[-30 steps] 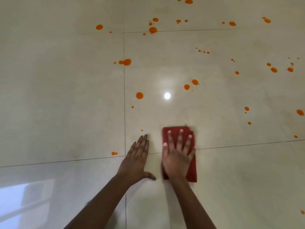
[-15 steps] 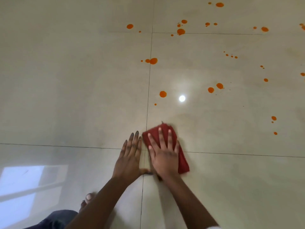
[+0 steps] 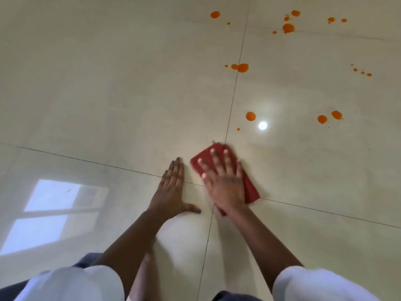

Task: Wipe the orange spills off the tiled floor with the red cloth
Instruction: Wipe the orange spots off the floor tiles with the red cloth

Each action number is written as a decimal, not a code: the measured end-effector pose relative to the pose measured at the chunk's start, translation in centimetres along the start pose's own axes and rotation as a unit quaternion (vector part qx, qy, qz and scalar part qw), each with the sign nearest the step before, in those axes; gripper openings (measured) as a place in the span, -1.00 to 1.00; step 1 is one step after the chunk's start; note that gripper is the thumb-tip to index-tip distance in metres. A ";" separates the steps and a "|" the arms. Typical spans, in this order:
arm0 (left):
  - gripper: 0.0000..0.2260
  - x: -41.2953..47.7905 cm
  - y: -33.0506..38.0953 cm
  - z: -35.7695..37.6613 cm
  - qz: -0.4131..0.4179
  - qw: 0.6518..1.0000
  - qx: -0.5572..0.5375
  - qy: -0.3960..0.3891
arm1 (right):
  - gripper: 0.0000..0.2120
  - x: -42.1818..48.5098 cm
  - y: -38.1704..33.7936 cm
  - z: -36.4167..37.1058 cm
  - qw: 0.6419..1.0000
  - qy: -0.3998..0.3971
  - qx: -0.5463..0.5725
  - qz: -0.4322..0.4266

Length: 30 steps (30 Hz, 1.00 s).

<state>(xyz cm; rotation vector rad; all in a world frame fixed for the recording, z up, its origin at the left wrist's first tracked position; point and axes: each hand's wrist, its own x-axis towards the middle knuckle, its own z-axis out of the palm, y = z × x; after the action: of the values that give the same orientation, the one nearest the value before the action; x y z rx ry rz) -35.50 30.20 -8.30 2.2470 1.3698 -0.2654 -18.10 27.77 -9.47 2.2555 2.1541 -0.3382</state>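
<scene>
The cloth [image 3: 252, 191] is lying flat on the floor [image 3: 108, 83] where two tile joints are crossing. The right hand [image 3: 225, 185] is lying spread on top of it, fingers pointing away from the person. The left hand [image 3: 171, 190] is resting flat on the floor just left of the cloth, not touching it. Beyond the cloth, the nearest spill [image 3: 250, 116] is sitting just right of the lengthwise joint, with a small drop [image 3: 238, 129] between it and the cloth and a glare spot [image 3: 262, 125] to its right. A pair of spills [image 3: 322, 119] is lying further right. Farther off, one group of spills [image 3: 242, 67] is sitting on that joint, and a far cluster [image 3: 288, 28] is lying behind it. A window reflection [image 3: 54, 213] is lying at the near left.
</scene>
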 end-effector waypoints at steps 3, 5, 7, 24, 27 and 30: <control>0.25 0.0 -0.1 -0.1 0.014 1.000 0.010 -0.005 | -0.53 0.0 2.9 -0.1 0.989 0.015 0.043 0.139; 0.22 0.0 0.0 -0.2 0.024 1.000 0.018 -0.003 | -0.52 -3.2 0.9 0.2 0.988 0.028 0.044 0.144; 0.20 0.0 0.0 -0.3 0.028 0.999 0.017 -0.001 | -0.53 -5.4 -2.2 0.8 0.997 -0.001 0.054 0.061; 0.30 0.6 0.3 -0.8 0.015 0.999 0.028 -0.008 | -0.54 5.7 1.7 -1.0 0.992 -0.008 0.038 0.116; 0.19 1.7 1.6 -0.9 0.040 0.999 0.019 -0.001 | -0.48 1.8 2.2 -0.4 0.971 0.045 0.057 0.229; 0.11 3.3 3.7 -1.1 0.062 0.998 0.006 -0.006 | -0.51 -0.5 -0.4 0.0 0.990 0.007 0.051 0.131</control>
<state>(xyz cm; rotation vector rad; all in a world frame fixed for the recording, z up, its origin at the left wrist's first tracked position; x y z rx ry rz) -30.81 31.89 -7.58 2.3261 1.2190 -0.2452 -18.49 27.33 -9.38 2.5637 1.8512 -0.4349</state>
